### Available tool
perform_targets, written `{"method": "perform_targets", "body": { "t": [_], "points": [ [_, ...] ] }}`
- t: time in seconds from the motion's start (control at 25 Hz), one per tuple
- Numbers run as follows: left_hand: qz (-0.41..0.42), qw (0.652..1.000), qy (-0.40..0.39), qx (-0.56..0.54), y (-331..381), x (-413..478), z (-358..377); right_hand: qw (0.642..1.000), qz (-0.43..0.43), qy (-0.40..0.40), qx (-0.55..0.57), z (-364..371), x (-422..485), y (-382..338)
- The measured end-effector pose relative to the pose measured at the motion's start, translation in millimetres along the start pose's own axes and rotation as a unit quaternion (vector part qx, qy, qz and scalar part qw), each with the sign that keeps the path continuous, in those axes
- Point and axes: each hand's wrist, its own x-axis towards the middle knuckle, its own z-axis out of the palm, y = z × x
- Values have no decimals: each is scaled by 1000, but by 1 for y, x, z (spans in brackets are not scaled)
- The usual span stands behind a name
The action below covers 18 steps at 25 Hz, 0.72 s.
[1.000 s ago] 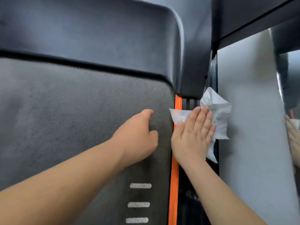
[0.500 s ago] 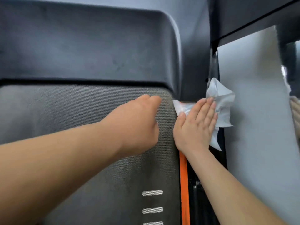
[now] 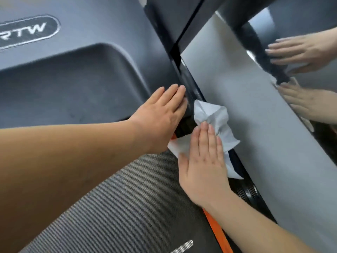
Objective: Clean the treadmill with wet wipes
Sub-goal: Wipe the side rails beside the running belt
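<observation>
The right hand (image 3: 202, 167) lies flat on a white wet wipe (image 3: 218, 115). Its grip is open, and the straight fingers press the crumpled sheet onto the black side rail (image 3: 184, 77) of the treadmill (image 3: 102, 28), just beside the orange stripe (image 3: 217, 227). The left hand (image 3: 160, 112), grip also open and holding nothing, rests flat on the dark hood (image 3: 82, 79), fingertips at the rail. The grey woven belt (image 3: 127, 198) runs beneath both forearms. A pale grey panel (image 3: 255, 134) borders the rail on the right. A glossy surface (image 3: 291, 21) beyond it mirrors the hands.
</observation>
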Motion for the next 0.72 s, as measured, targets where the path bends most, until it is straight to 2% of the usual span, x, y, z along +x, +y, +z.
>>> {"method": "perform_targets", "body": {
  "t": [0.2, 0.28, 0.4, 0.48, 0.72],
  "points": [
    [-20, 998, 34, -40, -7, -3, 14, 995, 8, -92, -22, -8, -41, 14],
    [-25, 997, 53, -56, -11, -3, 20, 988, 55, -145, -2, -17, -8, 2],
    [16, 989, 91, -114, -27, -2, 21, 967, 143, -210, 32, -27, 63, -23],
    [31, 987, 106, -114, -34, -3, 23, 964, 160, -211, 33, -28, 81, -32],
    [18, 975, 190, -112, -18, 11, 25, 975, 95, -198, 17, -30, 59, -24]
  ]
}}
